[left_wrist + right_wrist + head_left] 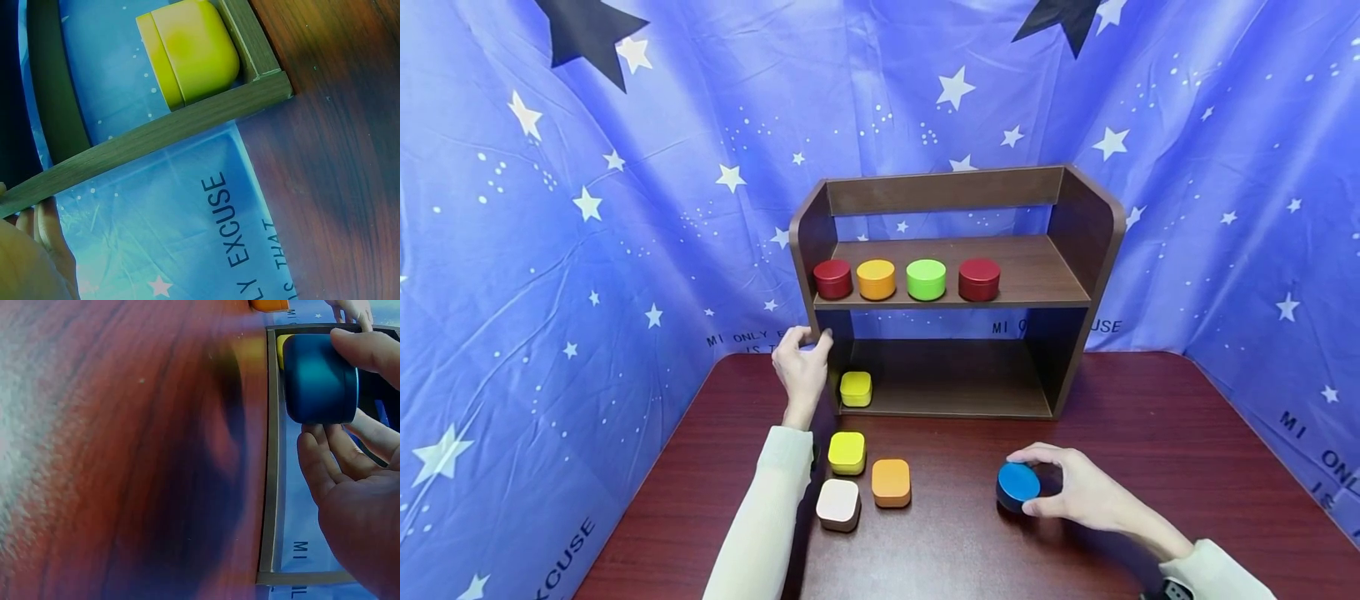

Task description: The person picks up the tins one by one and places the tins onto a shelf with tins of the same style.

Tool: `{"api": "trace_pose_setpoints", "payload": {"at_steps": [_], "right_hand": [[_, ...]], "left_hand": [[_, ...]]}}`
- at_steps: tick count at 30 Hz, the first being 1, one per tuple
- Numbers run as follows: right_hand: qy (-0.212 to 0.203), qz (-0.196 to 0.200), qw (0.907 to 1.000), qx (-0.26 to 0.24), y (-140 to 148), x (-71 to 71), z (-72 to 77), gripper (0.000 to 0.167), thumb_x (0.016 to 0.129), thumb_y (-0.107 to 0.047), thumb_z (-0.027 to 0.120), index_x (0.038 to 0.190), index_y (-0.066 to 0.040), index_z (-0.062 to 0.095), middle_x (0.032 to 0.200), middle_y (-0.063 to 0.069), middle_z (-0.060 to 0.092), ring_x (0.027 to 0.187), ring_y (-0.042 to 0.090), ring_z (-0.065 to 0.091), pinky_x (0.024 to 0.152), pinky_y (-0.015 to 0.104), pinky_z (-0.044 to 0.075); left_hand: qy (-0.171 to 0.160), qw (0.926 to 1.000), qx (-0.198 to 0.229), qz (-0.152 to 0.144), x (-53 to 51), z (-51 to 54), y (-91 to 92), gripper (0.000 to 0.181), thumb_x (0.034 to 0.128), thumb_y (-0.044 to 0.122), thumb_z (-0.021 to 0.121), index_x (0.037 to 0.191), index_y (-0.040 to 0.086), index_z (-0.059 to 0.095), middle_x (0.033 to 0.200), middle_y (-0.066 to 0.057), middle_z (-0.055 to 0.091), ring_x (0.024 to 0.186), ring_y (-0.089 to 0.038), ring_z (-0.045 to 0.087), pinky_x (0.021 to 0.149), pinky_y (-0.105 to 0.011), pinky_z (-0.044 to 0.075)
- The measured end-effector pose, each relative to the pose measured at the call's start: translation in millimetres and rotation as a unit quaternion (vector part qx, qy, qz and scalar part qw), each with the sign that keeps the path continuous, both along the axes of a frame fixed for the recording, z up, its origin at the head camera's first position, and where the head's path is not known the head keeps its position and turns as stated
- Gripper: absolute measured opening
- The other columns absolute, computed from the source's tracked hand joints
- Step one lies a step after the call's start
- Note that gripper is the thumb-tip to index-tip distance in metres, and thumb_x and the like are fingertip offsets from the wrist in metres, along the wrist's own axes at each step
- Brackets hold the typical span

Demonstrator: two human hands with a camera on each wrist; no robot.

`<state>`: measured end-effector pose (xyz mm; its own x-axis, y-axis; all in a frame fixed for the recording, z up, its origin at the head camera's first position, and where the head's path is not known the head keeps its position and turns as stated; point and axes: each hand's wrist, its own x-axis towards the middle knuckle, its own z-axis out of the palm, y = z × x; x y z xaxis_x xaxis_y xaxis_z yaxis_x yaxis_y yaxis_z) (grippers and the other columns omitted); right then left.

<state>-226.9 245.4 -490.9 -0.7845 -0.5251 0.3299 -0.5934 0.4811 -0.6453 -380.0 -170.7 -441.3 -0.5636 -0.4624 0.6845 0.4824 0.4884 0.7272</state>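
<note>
My right hand [1086,492] pinches a round blue tin [1018,486] between thumb and fingers, over the table to the right of centre. In the right wrist view the same tin [322,378] shows side-on, with the thumb on one side and fingers on the other. At the left side panel of a brown two-tier shelf [955,190], my left hand [803,367] grips the panel's front edge. The left wrist view shows this panel [144,134] with fingers on both sides of it. Inside the lower tier, near that panel, sits a square yellow tin [856,389].
On the upper tier stand a red tin [832,280], an orange one [876,280], a green one [927,280] and another red one [979,280]. In front lie square tins: yellow [847,452], orange [891,482] and white-topped [838,504]. A starry blue curtain [880,100] surrounds the table.
</note>
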Motion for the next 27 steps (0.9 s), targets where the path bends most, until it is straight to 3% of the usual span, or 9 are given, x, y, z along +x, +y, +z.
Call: {"api": "trace_pose_setpoints", "payload": {"at_steps": [7, 11, 18, 23, 27], "right_hand": [[-0.002, -0.004, 1.0000, -0.007, 2.4, -3.5, 11.4, 0.052, 0.084, -0.018, 0.092, 0.130, -0.005, 0.072, 0.116, 0.000, 0.079, 0.106, -0.004, 0.067, 0.091, 0.018, 0.055], [0.000, -0.011, 0.9998, -0.015, 3.8, -5.6, 18.7, 0.052, 0.083, -0.017, 0.093, 0.130, -0.005, 0.073, 0.115, 0.000, 0.078, 0.105, -0.005, 0.066, 0.089, 0.017, 0.054], [0.005, -0.026, 0.9994, -0.024, 4.0, -11.5, 36.3, 0.051, 0.083, -0.014, 0.092, 0.130, -0.007, 0.073, 0.112, 0.000, 0.078, 0.102, -0.004, 0.067, 0.090, 0.015, 0.054], [0.006, -0.053, 0.9986, -0.005, 5.9, -15.6, 51.2, 0.051, 0.084, -0.017, 0.092, 0.131, -0.010, 0.073, 0.112, -0.002, 0.077, 0.101, -0.004, 0.065, 0.088, 0.019, 0.056], [0.009, -0.070, 0.9975, 0.007, 7.4, -18.8, 62.6, 0.051, 0.085, -0.019, 0.092, 0.131, -0.013, 0.074, 0.113, -0.003, 0.076, 0.100, -0.004, 0.063, 0.087, 0.022, 0.056]], "left_hand": [[0.004, 1.0000, -0.002, -0.003, -0.3, 0.0, 0.0, 0.017, 0.0834, 0.014, 0.084, 0.078, 0.001, 0.075, 0.079, -0.018, 0.073, 0.078, -0.039, 0.068, 0.077, -0.045, 0.048], [0.007, 1.0000, -0.005, -0.003, -0.2, -0.6, 0.1, 0.017, 0.0832, 0.014, 0.084, 0.077, 0.001, 0.075, 0.079, -0.018, 0.073, 0.079, -0.041, 0.068, 0.077, -0.050, 0.048], [0.007, 1.0000, -0.005, -0.001, -0.1, -0.8, -0.6, 0.017, 0.0828, 0.014, 0.084, 0.077, 0.001, 0.075, 0.079, -0.019, 0.073, 0.080, -0.044, 0.069, 0.077, -0.045, 0.046], [0.000, 1.0000, -0.003, -0.004, -0.9, -2.3, -1.6, 0.018, 0.0840, 0.014, 0.084, 0.077, 0.000, 0.075, 0.080, -0.020, 0.073, 0.083, -0.050, 0.069, 0.078, -0.045, 0.046], [0.002, 1.0000, -0.006, -0.001, -0.8, -1.8, -1.6, 0.017, 0.0837, 0.014, 0.084, 0.078, 0.000, 0.075, 0.080, -0.020, 0.073, 0.081, -0.048, 0.069, 0.078, -0.045, 0.047]]}}
